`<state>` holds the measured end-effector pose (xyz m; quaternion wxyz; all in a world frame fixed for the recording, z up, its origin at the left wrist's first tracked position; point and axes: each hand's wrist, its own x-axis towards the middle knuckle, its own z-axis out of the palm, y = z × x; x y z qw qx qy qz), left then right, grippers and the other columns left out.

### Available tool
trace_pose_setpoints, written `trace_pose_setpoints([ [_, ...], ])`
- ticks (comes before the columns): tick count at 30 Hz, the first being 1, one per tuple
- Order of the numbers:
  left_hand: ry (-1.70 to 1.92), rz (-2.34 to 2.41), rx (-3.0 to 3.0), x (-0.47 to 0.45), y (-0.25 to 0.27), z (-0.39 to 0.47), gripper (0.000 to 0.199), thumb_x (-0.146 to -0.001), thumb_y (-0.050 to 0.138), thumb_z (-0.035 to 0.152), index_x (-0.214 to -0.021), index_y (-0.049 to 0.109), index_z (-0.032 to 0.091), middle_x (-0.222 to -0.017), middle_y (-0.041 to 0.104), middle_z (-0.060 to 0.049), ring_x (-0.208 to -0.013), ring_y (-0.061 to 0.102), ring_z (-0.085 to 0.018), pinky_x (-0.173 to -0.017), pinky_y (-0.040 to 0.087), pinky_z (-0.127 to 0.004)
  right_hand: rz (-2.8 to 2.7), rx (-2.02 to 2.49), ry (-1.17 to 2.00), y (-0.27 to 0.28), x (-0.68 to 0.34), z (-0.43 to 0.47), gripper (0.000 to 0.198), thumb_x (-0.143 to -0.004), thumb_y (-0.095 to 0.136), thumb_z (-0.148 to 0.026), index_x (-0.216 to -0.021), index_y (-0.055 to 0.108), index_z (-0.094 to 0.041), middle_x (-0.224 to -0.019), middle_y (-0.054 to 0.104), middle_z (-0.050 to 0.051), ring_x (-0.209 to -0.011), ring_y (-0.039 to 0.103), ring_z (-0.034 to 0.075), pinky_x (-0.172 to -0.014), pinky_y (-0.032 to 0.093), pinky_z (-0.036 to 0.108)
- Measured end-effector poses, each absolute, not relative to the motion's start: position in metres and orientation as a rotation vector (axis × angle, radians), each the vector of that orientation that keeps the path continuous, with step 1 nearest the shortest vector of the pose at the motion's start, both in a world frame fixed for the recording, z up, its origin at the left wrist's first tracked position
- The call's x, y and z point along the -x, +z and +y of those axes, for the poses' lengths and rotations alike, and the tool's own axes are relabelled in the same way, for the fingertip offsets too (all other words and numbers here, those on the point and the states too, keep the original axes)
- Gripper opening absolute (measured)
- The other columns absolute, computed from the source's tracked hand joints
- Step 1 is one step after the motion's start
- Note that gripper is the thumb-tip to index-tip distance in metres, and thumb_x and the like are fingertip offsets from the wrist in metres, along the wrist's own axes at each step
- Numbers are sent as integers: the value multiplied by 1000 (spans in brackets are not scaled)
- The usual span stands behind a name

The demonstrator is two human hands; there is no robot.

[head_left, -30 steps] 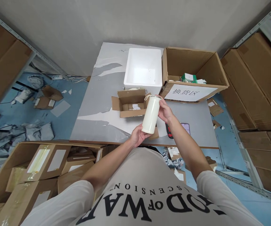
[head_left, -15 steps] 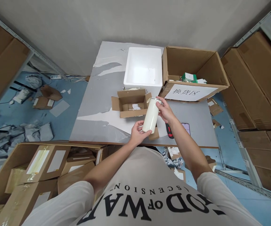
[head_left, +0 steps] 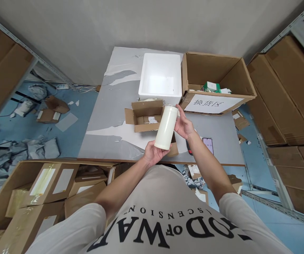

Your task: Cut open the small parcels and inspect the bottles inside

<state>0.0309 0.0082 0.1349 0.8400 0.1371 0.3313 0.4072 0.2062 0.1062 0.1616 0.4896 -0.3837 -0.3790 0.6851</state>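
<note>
Long axis of cream bottle [head_left: 166, 127] slants, base bodyward; left hand [head_left: 154, 153] grips base, right hand [head_left: 184, 127] curls against upper right side.

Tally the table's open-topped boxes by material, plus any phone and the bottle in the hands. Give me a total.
Foam box: 1
Open cardboard boxes: 2, small one and large labelled one
Phone: 1
Bottle: 1
Total: 5
Uncounted: a partly hidden cardboard piece by the bottle.
</note>
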Motion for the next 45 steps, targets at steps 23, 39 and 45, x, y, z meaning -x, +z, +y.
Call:
trace_pose_setpoints([
  [23, 1200, 1044, -782, -39, 117, 6, 66, -54, 85, 40, -108, 52, 21, -112, 62, -8, -99, 63, -21, -82, 53, -35, -1001, 1152, 1476, 186, -207, 96, 55, -65, 73, -48, -112, 47, -35, -110, 59, -3, -92, 58, 17, -73, 55, 34],
  [39, 1011, 719, -446, -35, 124, -2, 57, -59, 80, 43, -105, 53, 22, -106, 64, -5, -93, 65, -22, -75, 55, -36, -1141, 916, 1695, 194, -235, 98, 67, -62, 74, -56, -121, 51, -35, -118, 61, 2, -96, 61, 20, -77, 55, 38],
  [45, 1032, 748, -523, -33, 118, 6, 58, -62, 77, 45, -110, 54, 21, -109, 65, -8, -88, 65, -22, -69, 55, -34, -1250, 1053, 1490, 207, -236, 106, 45, -69, 71, -54, -104, 57, -30, -101, 62, 0, -81, 60, 16, -64, 54, 31],
])
